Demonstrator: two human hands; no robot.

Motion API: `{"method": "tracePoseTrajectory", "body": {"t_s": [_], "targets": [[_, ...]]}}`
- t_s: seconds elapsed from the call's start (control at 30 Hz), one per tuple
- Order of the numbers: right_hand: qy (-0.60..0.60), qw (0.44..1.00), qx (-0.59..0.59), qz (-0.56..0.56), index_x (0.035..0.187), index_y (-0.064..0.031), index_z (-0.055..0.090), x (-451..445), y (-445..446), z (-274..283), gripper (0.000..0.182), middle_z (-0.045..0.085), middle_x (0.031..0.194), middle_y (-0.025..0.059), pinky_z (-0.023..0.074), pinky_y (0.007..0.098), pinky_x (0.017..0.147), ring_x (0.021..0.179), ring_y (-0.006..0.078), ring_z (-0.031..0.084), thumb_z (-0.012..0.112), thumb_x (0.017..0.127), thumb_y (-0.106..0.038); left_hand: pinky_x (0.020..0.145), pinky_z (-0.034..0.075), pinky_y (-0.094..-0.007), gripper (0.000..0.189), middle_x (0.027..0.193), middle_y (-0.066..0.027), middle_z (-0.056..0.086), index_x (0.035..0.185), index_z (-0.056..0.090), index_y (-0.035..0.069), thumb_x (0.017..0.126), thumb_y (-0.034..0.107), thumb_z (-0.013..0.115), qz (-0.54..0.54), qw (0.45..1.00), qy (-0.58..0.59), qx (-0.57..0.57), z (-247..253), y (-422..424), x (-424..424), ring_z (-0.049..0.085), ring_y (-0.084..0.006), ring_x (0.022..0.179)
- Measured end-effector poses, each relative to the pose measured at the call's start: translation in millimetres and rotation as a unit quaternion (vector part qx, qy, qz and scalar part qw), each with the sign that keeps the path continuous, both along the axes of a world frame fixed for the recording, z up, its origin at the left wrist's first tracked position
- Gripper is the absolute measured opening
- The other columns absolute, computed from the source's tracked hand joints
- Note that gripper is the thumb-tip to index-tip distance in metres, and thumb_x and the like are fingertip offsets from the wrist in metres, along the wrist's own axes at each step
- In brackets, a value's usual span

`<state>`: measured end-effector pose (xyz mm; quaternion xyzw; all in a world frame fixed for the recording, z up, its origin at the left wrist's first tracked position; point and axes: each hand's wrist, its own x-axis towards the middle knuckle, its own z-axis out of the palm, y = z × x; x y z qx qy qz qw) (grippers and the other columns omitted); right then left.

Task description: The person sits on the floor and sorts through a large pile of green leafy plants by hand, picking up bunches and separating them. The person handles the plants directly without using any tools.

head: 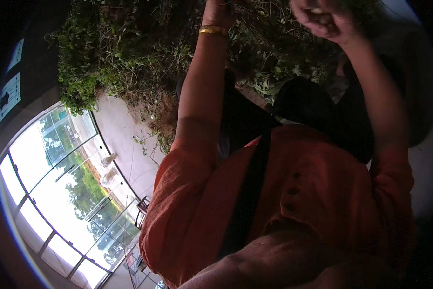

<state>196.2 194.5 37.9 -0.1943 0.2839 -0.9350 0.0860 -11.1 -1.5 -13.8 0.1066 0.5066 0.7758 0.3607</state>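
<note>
My left hand point(219, 13), with a gold-coloured bangle point(213, 30) at its wrist, reaches into a heap of leafy green plants point(129, 54) at the top edge. Its fingers are in shadow and partly cut off, beside dark stems or roots point(247, 12). To the right, my right hand point(323, 23) is raised over the plants, its fingers curled around several small pale, roundish things point(321, 17). They look like pods, but blur hides their exact kind. The two hands are apart.
Plants with tangled brownish roots point(164, 112) spread over the pale floor point(117, 115) in front and to the left. My dark-clothed legs point(303, 101) are bent close to the heap. Large glass doors point(64, 169) stand at the left, with a chair point(142, 209) nearby.
</note>
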Motion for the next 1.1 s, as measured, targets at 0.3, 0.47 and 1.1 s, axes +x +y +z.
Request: {"method": "tracePoseTrajectory", "body": {"t_s": [0.3,0.47,1.1], "targets": [[-0.475,0.519,0.498,-0.508,0.137,-0.0073,0.063,208.2,159.8,17.7,0.054,0.07,0.115,0.0117,0.0507,0.0268,0.073,0.086,0.0113,0.062,0.067,0.097,-0.045,0.056,0.06,-0.0423,0.036,0.092,-0.0115,0.072,0.127,0.061,0.013,0.104,0.041,0.056,-0.073,0.994,0.003,0.079,35.1,3.7,14.4,0.071,-0.0266,0.078],[-0.365,0.385,0.715,-0.456,0.135,-0.0069,0.065,224.0,172.8,13.7,0.05,0.068,0.13,0.0112,0.0485,0.0394,0.1,0.121,0.0257,0.063,0.067,0.098,-0.04,0.058,0.06,-0.0435,0.043,0.095,-0.0117,0.072,0.13,0.06,0.011,0.104,0.045,0.052,-0.17,0.978,-0.048,0.11,10.0,7.2,6.0,0.071,-0.0263,0.08],[-0.197,0.783,0.532,-0.256,0.092,-0.001,0.069,-47.8,-40.1,-0.4,0.017,0.059,0.067,0.0031,0.0422,0.0326,0.051,0.055,0.0116,0.053,0.061,0.096,-0.016,0.064,0.057,-0.0376,0.041,0.095,-0.0069,0.073,0.112,0.07,0.01,0.105,0.046,0.052,-0.098,0.989,-0.108,-0.022,23.1,3.0,25.5,0.07,-0.0227,0.084]]}}
